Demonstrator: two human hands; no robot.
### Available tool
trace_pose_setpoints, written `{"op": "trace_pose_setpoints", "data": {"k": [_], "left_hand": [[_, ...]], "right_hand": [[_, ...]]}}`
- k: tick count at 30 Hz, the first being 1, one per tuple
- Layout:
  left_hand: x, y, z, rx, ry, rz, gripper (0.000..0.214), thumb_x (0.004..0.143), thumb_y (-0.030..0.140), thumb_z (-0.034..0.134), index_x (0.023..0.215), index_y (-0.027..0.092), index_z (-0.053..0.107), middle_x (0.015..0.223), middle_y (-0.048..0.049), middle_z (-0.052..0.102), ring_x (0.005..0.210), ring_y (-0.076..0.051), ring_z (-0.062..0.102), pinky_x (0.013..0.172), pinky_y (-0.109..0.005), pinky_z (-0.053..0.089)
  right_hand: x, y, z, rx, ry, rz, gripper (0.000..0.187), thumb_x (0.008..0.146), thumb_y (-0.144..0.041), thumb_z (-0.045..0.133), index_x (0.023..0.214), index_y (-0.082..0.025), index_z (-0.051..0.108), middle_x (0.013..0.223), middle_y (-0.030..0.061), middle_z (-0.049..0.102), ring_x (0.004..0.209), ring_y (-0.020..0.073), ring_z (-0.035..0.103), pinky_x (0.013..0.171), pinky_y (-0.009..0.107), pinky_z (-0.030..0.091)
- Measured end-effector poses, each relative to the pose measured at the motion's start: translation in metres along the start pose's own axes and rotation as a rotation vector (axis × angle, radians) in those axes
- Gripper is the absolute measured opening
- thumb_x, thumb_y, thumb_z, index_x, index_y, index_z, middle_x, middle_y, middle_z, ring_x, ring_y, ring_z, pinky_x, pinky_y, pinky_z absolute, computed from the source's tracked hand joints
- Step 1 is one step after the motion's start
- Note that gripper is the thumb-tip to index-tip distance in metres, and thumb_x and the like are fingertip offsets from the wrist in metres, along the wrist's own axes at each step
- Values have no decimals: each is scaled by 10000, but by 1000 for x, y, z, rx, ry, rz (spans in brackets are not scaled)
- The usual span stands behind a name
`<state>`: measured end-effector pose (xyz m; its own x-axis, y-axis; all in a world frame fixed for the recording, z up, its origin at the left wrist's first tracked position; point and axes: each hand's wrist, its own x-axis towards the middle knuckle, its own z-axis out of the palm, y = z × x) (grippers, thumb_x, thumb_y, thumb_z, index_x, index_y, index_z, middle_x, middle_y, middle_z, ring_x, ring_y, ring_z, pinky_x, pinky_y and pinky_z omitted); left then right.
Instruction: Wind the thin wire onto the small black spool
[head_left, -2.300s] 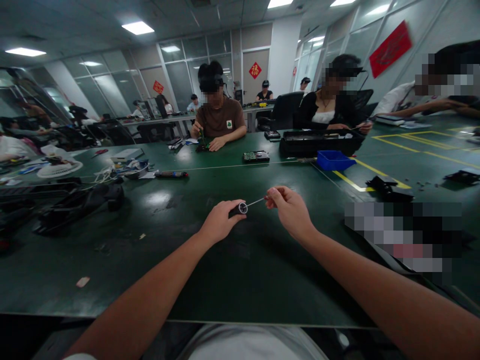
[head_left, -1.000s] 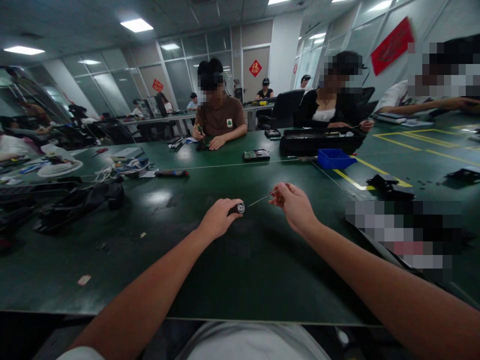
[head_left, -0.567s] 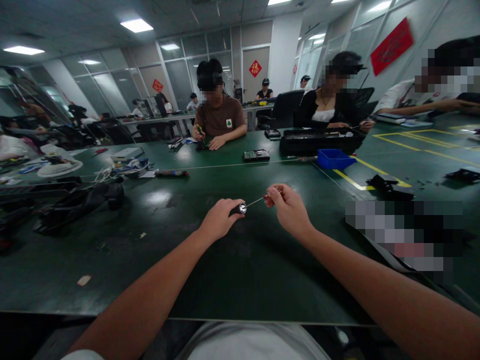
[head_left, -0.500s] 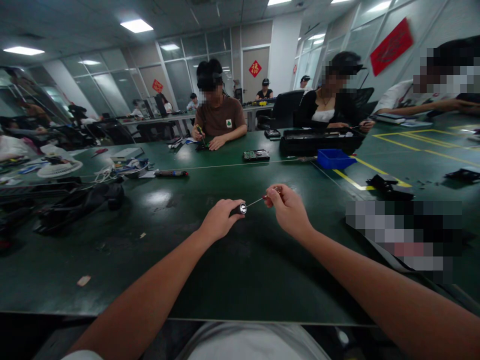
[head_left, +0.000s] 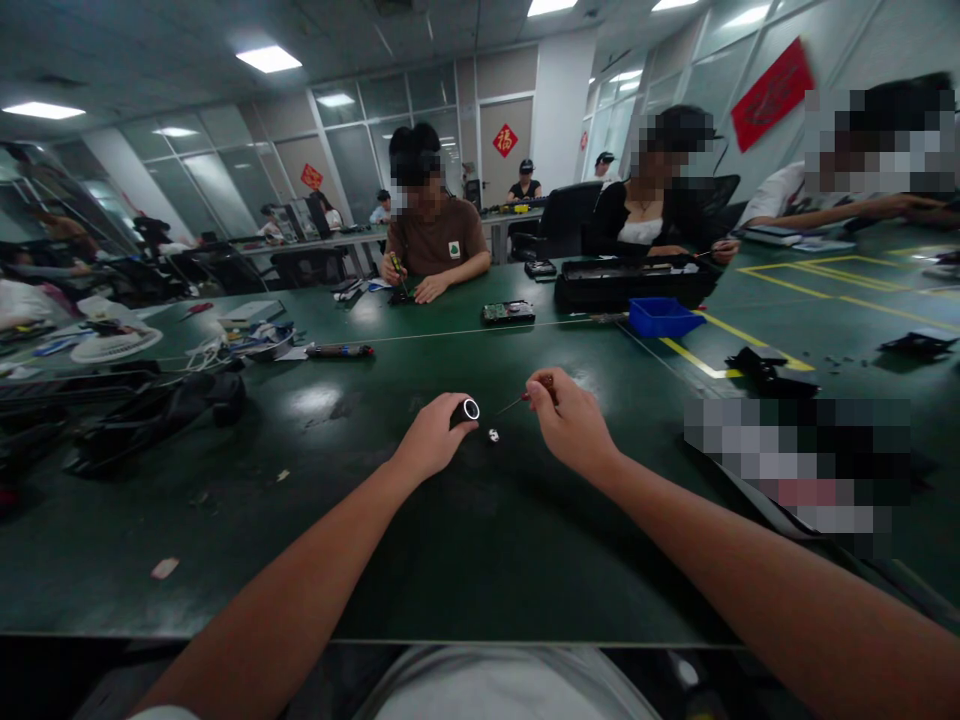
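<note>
My left hand [head_left: 429,436] is closed around a black cylinder [head_left: 463,413] with a bright ring at its end, which faces right; its exact kind I cannot make out. In my right hand [head_left: 571,424] is a screwdriver [head_left: 549,388], its thin shaft pointing left toward the cylinder. The shaft's tip is apart from the cylinder. A small silvery-white piece [head_left: 493,435] shows just right of my left hand, below the shaft. Whether it rests on the green table [head_left: 540,570] or is in the air, I cannot tell.
Beyond my hands lie a hard drive [head_left: 508,312], a blue bin [head_left: 664,317] and a long black housing [head_left: 634,287]. A dark pen-like tool [head_left: 340,351] and black parts [head_left: 165,410] are at the left. Co-workers sit across the table, one holding a yellow screwdriver [head_left: 397,267].
The small silvery-white piece has come out of the cylinder's end, leaving a bright ring there. The screwdriver's tip has come away from the cylinder, and my left hand has shifted slightly left.
</note>
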<state>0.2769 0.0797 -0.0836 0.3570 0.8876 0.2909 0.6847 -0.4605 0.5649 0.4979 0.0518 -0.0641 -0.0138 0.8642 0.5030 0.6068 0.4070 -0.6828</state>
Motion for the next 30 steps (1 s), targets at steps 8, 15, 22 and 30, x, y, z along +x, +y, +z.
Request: {"op": "trace_pose_setpoints", "data": {"k": [8, 15, 22, 30], "left_hand": [[5, 14, -15, -162, 20, -166, 323, 929, 362, 530, 1212, 208, 538, 1089, -61, 646, 976, -213, 610, 869, -364, 483], [7, 28, -14, -21, -136, -79, 256, 872, 449, 614, 952, 209, 651, 927, -32, 687, 843, -208, 630, 753, -330, 479], [16, 30, 10, 220, -340, 26, 346, 895, 409, 586, 1190, 254, 678, 1123, -81, 702, 976, -269, 657, 826, -377, 506], [26, 23, 13, 307, -333, 70, 260, 900, 333, 541, 1039, 230, 734, 1021, -91, 723, 926, -284, 664, 798, -384, 492]], "right_hand": [[-2, -2, -2, 26, 24, 8, 225, 973, -369, 462, 1091, -221, 584, 905, 73, 688, 780, 226, 639, 686, 354, 458], [1, 2, -1, -122, 32, -76, 264, 928, -450, 567, 792, -228, 608, 795, 57, 648, 741, 219, 591, 681, 357, 433], [3, 4, -1, -136, -1, -37, 259, 906, -448, 603, 770, -228, 601, 762, 47, 647, 704, 212, 590, 643, 349, 422], [3, 1, -1, -155, -44, 4, 260, 917, -423, 586, 765, -213, 605, 733, 35, 638, 675, 192, 571, 624, 330, 397]]}}
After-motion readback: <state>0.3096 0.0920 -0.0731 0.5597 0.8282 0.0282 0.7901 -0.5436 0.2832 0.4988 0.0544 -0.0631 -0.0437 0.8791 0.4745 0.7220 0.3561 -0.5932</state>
